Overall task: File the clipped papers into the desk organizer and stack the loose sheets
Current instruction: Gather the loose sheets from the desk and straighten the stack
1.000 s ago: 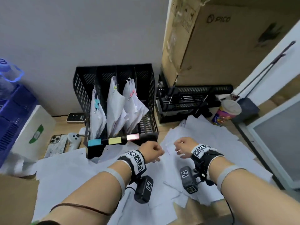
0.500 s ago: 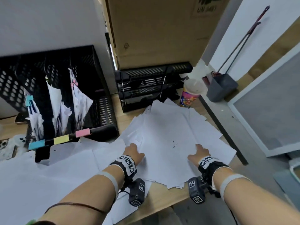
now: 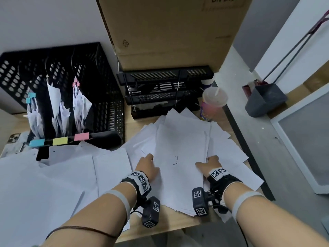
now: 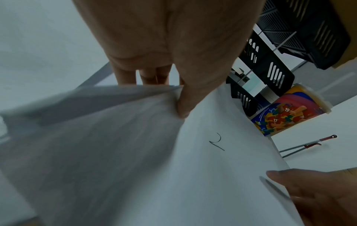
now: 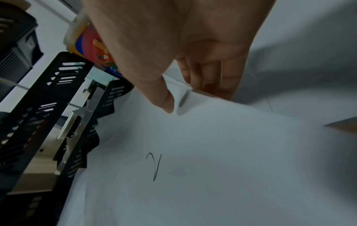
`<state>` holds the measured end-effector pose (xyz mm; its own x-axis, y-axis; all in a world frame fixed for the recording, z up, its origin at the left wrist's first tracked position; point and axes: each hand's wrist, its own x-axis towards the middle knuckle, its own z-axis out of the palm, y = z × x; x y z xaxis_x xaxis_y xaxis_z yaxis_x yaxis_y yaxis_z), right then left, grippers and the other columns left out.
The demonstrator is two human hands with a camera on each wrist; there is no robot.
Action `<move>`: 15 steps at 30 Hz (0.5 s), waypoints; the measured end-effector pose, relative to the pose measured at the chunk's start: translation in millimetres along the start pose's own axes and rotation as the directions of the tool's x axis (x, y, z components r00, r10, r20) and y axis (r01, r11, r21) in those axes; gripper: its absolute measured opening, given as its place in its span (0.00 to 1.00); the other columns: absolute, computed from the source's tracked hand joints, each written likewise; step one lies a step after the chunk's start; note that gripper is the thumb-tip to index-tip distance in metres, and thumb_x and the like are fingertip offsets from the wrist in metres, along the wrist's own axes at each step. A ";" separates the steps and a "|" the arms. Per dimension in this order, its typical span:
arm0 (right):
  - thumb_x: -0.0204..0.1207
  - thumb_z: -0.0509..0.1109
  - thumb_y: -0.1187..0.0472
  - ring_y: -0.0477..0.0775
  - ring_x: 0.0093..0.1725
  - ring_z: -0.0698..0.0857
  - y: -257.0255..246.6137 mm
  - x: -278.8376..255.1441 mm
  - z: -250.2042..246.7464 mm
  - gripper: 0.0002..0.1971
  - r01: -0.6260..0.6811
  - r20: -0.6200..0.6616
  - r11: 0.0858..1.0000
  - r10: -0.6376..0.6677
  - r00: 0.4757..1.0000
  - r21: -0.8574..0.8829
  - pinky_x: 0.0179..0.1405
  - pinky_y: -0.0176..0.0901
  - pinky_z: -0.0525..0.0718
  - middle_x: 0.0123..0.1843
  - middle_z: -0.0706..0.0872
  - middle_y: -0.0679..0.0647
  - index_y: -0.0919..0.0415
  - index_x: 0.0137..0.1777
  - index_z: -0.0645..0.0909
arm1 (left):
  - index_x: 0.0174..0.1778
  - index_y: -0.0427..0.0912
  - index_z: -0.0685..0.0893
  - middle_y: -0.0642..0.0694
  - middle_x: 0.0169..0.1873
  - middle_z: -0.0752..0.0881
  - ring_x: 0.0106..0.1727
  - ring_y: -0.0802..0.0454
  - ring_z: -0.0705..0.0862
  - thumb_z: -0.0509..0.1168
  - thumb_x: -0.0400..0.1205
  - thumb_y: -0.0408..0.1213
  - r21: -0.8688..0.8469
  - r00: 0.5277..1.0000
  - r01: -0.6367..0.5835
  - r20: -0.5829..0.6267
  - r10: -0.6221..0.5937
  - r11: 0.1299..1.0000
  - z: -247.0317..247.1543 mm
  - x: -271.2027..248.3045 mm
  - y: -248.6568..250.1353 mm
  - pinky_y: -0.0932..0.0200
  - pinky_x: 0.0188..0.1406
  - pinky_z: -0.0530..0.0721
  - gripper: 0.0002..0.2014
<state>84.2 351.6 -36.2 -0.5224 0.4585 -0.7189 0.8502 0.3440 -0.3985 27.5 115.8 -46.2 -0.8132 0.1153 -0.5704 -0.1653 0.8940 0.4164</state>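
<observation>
A stack of loose white sheets [image 3: 179, 150] lies on the wooden desk; its top sheet bears a handwritten "2" [image 3: 176, 160]. My left hand [image 3: 148, 166] pinches the stack's left edge, thumb on top [image 4: 183, 105] and fingers under it. My right hand [image 3: 208, 164] pinches the right edge the same way, thumb on top [image 5: 166, 102]. More loose sheets [image 3: 53, 184] are spread over the desk's left half. The black mesh desk organizer [image 3: 58, 97] stands at the back left with clipped paper bundles [image 3: 58, 107] upright in three slots, marked by blue, yellow and pink labels.
A black stacked letter tray [image 3: 163, 90] sits behind the stack under a big cardboard box [image 3: 169, 29]. A colourful lidded cup [image 3: 212, 104] stands at the stack's far right corner. The desk's right edge [image 3: 249, 157] drops to the floor. A phone [image 3: 14, 139] lies at far left.
My view swung right and down. Both hands went from loose fists above the sheets to spreading apart and taking the stack's two side edges.
</observation>
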 end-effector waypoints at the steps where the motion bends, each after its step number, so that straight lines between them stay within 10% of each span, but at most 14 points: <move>1: 0.72 0.70 0.55 0.64 0.59 0.82 0.4 2.7 0.3 0.29 0.014 0.015 1.000 -0.014 1.000 0.026 0.52 0.46 0.79 0.63 0.78 0.61 0.65 0.69 0.64 | 0.58 0.38 0.79 0.39 0.55 0.85 0.56 0.38 0.84 0.64 0.78 0.33 -0.046 1.000 -0.018 0.022 0.019 0.999 1.2 -1.7 2.1 0.55 0.51 0.80 0.13; 9: 0.73 0.64 0.66 0.55 0.37 0.80 6.2 5.0 -8.9 0.09 0.109 0.097 0.991 -0.116 0.989 0.073 0.30 0.37 0.74 0.44 0.86 0.61 0.71 0.48 0.82 | 0.61 0.41 0.66 0.39 0.46 0.82 0.47 0.41 0.82 0.61 0.80 0.25 -0.265 0.998 -0.006 0.055 0.021 0.964 1.4 -14.6 6.3 0.55 0.47 0.77 0.17; 15: 0.67 0.72 0.60 0.58 0.46 0.86 12.9 0.8 -18.1 0.20 0.024 0.090 0.978 -0.043 0.995 0.206 0.47 0.46 0.86 0.50 0.86 0.58 0.65 0.58 0.76 | 0.67 0.37 0.80 0.38 0.62 0.86 0.64 0.40 0.83 0.63 0.78 0.24 -0.195 0.989 -0.036 0.136 0.064 0.980 -3.4 -2.6 15.3 0.54 0.62 0.80 0.20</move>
<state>93.5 371.3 -31.6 -0.5506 0.3678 -0.7494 0.8327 0.1791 -0.5239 25.2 127.7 -36.0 -0.7386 0.2299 -0.6338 -0.2415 0.7875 0.5671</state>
